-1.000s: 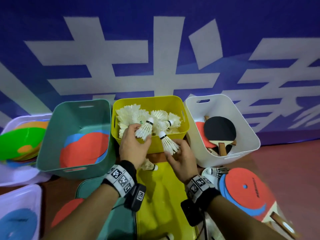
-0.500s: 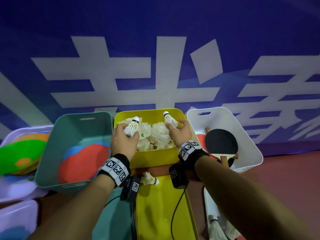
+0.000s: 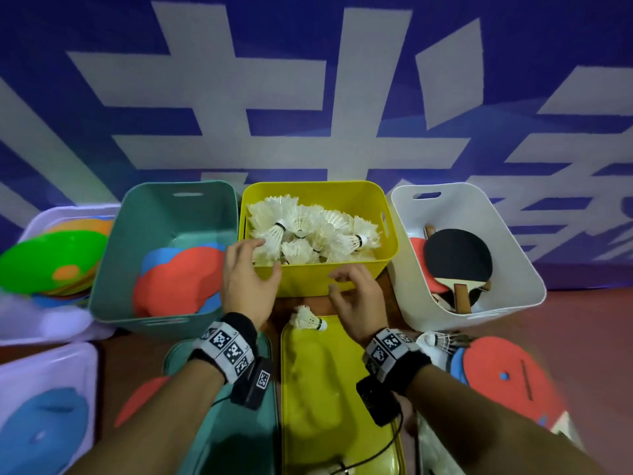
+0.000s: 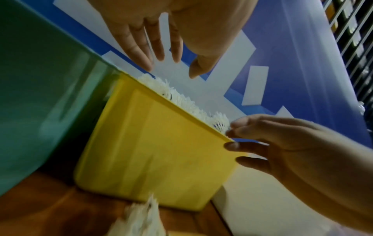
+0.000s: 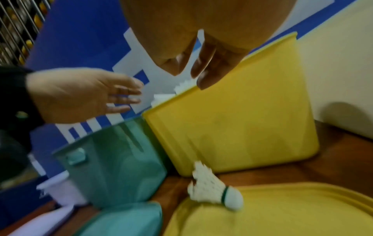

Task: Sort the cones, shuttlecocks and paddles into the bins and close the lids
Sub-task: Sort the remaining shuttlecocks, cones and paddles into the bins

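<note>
here, white characters (image 3: 219, 80), blue banner (image 3: 513, 46)

A blue banner (image 3: 308, 80) with large white characters backs a reddish-brown floor (image 3: 582, 310).

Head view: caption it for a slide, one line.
Both empty hands, left and right, at the shuttlecock-filled yellow bin; one stray shuttlecock remains.

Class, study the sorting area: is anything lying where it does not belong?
Yes. One loose shuttlecock lies on its side outside the yellow bin, at the far edge of the yellow lid. More shuttlecocks and a red paddle lie unsorted beside the white bin.
</note>
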`<state>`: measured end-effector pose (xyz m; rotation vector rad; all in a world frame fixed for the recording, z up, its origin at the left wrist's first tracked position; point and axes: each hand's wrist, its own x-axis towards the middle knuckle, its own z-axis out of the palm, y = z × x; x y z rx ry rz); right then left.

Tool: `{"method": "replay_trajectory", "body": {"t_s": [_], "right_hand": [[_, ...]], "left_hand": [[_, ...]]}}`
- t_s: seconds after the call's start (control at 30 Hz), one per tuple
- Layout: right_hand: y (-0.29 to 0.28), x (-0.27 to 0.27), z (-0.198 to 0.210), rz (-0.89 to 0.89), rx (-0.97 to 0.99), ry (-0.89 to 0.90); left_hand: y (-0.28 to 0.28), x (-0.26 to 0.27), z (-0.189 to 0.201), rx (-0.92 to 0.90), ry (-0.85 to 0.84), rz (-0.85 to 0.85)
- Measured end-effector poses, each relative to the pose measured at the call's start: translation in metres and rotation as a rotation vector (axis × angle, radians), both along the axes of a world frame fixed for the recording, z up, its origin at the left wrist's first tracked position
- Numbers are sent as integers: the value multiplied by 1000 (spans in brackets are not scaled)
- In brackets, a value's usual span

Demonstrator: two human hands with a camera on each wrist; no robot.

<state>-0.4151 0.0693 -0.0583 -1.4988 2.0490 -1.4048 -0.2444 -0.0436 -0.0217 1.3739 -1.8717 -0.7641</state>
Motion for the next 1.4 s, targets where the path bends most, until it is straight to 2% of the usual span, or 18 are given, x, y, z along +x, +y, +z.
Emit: {"method": "replay_trajectory", "body": {"t_s": [0.1, 0.23, 0.33, 0.43, 0.57, 0.8, 1.0, 1.07, 1.23, 1.4], "right_hand": [[7, 6, -30, 82, 338, 10], [7, 14, -65, 274, 821, 144], [8, 19, -75, 328, 975, 201], [7, 22, -81, 383, 1048, 273], [8, 26, -89, 384, 1046, 289], [33, 21, -95, 339, 910, 253], [47, 12, -97, 390, 960, 318], [43, 12, -97, 390, 967, 335], [49, 14, -100, 331, 900, 249], [67, 9, -100, 240, 772, 63]], "left_hand": [[36, 23, -22, 7, -7, -84], [95, 53, -69, 242, -74, -134], [134, 69, -99, 389, -138, -168], [161, 75, -113, 454, -209, -203], [191, 68, -120, 512, -262, -252], [239, 61, -142, 408, -406, -437], [252, 65, -155, 501, -740, -588], [250, 62, -152, 498, -697, -534], [238, 63, -146, 453, -413, -297], [213, 66, -134, 508, -327, -158]]}}
